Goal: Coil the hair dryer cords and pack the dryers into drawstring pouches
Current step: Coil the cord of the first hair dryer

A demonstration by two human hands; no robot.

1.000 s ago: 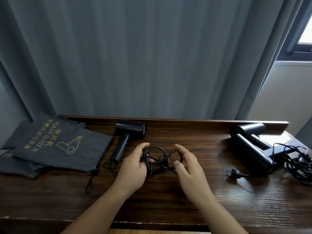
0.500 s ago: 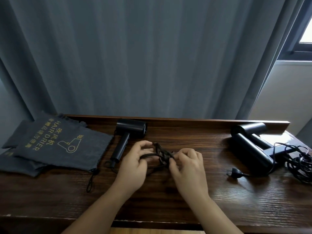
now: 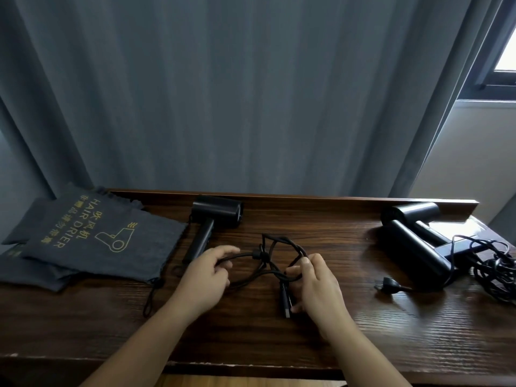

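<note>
A black hair dryer (image 3: 212, 219) lies on the wooden table (image 3: 363, 325), left of centre. Its black cord (image 3: 275, 247) is gathered in loops in front of it, bound at the middle by a small tie. My left hand (image 3: 205, 277) grips the left loop. My right hand (image 3: 315, 286) grips the right loop, with the plug (image 3: 285, 301) hanging below its fingers. Grey drawstring pouches (image 3: 92, 241) printed "HAIR DRIER" lie stacked at the left. Two more black dryers (image 3: 416, 244) rest at the right with a tangled cord (image 3: 497, 269).
A loose plug (image 3: 388, 284) lies on the table before the right dryers. A raised wooden lip (image 3: 293, 197) runs along the back edge. Grey curtains (image 3: 223, 93) hang behind. A window (image 3: 505, 46) is at the upper right.
My hands have moved apart, spreading the bundled cord wider. The plug has dropped below my right hand.
</note>
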